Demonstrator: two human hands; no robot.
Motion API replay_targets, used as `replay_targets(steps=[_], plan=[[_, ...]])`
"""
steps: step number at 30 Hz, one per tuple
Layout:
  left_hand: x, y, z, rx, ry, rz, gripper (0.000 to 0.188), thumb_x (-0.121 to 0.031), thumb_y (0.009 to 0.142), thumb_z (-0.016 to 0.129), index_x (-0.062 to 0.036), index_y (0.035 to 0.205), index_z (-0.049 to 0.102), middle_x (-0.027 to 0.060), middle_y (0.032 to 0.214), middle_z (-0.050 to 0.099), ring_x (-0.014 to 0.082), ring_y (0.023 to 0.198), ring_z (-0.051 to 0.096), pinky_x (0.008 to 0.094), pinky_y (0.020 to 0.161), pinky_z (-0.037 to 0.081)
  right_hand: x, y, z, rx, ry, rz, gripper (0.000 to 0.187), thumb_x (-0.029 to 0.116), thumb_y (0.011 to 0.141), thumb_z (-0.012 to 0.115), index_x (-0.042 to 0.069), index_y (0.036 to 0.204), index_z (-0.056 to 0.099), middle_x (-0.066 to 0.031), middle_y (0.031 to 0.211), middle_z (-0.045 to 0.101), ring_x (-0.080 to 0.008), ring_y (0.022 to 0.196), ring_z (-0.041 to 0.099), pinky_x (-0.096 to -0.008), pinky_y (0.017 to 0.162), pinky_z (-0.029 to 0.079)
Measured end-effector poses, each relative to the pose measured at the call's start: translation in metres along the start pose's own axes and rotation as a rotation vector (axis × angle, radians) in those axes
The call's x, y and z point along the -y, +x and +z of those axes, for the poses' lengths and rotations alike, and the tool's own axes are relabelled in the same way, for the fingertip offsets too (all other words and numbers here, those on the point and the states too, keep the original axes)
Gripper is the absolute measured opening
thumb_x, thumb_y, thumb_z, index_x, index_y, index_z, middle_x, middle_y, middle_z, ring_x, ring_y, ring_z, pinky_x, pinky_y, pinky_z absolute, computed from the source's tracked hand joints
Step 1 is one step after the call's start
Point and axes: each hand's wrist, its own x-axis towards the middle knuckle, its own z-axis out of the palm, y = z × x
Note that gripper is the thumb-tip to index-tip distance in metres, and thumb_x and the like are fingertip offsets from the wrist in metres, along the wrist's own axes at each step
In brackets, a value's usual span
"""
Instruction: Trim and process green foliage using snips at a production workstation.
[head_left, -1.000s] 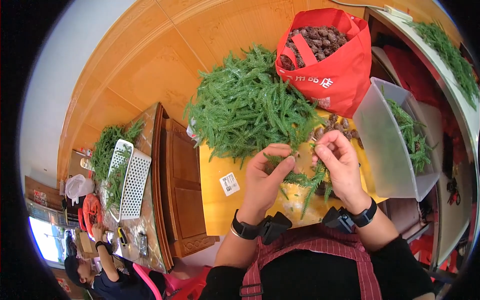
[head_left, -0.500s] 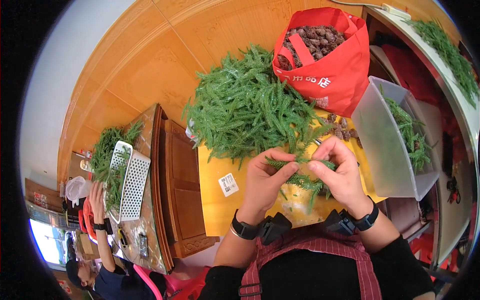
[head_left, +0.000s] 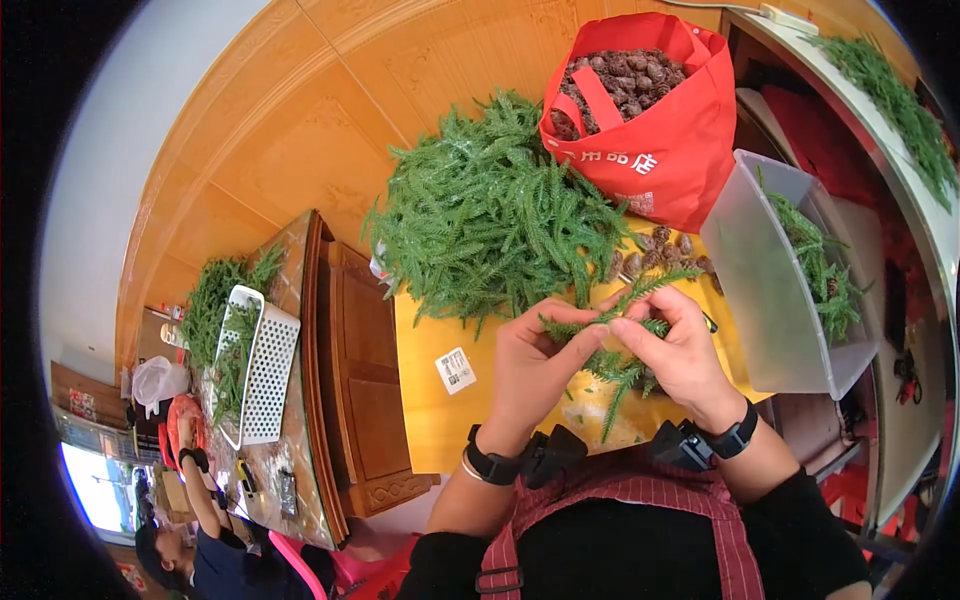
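Note:
My left hand (head_left: 535,355) and my right hand (head_left: 680,350) meet over the front of the yellow tabletop (head_left: 435,425). Both pinch a green artificial pine sprig (head_left: 622,372) at its middle, thumbs and forefingers almost touching. One frond of the sprig slants up to the right across my right fingers, while others hang below my hands. Just beyond my hands rises a big heap of similar pine sprigs (head_left: 490,210). Loose pine cones (head_left: 655,250) lie behind my right hand. A slim dark-tipped tool (head_left: 710,323) is partly hidden by that hand.
A red bag (head_left: 690,150) full of pine cones (head_left: 630,85) stands at the back right. Right of my hands is a translucent bin (head_left: 765,310) with sprigs inside. At left, a co-worker's arm (head_left: 200,490) reaches over another table beside a white perforated basket (head_left: 270,380).
The sprig has turned in my fingers; its upper frond now leans right, and my fingertips have closed together. The co-worker's hand has moved from near the basket toward a red item.

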Motion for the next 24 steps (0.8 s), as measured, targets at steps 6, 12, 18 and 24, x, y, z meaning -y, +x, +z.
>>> replay_targets(steps=[6,12,18,24], plan=[[0.007,-0.005,0.010,-0.173,0.107,0.037,0.008,-0.002,0.080,0.061,-0.0005,0.087,0.058,-0.0023,0.075,0.056,0.0001,0.062,0.047,0.0141,0.051,0.034,-0.009,0.002,0.004,-0.052,0.035,-0.103,0.013,0.004,0.079,0.061,0.004,0.078,0.049,0.0004,0.078,0.052,-0.0046,0.075,0.048,-0.0189,0.067,0.040],[0.010,-0.002,0.013,-0.199,0.089,0.109,0.010,-0.005,0.082,0.060,-0.0014,0.091,0.056,-0.0034,0.073,0.055,-0.0014,0.061,0.045,0.0136,0.050,0.032,-0.006,0.001,0.008,-0.073,0.118,-0.063,0.011,0.003,0.079,0.061,0.004,0.080,0.050,0.0009,0.078,0.051,-0.0054,0.075,0.047,-0.0199,0.066,0.040],[0.009,0.000,0.008,-0.161,-0.033,-0.037,0.009,-0.008,0.084,0.058,-0.0021,0.090,0.056,-0.0044,0.072,0.055,-0.0009,0.062,0.045,0.0136,0.051,0.032,-0.016,0.009,-0.002,-0.064,-0.318,-0.512,0.008,-0.002,0.074,0.060,0.002,0.080,0.058,-0.0024,0.075,0.049,-0.0118,0.067,0.047,-0.0246,0.060,0.040],[0.007,0.002,0.001,-0.093,-0.021,-0.010,0.009,-0.007,0.082,0.059,-0.0017,0.089,0.058,-0.0024,0.077,0.055,0.0023,0.068,0.047,0.0157,0.056,0.036,-0.002,0.009,-0.009,0.112,-0.489,-0.634,0.013,-0.002,0.076,0.056,0.001,0.088,0.060,-0.0034,0.077,0.050,-0.0139,0.071,0.048,-0.0243,0.064,0.038]])
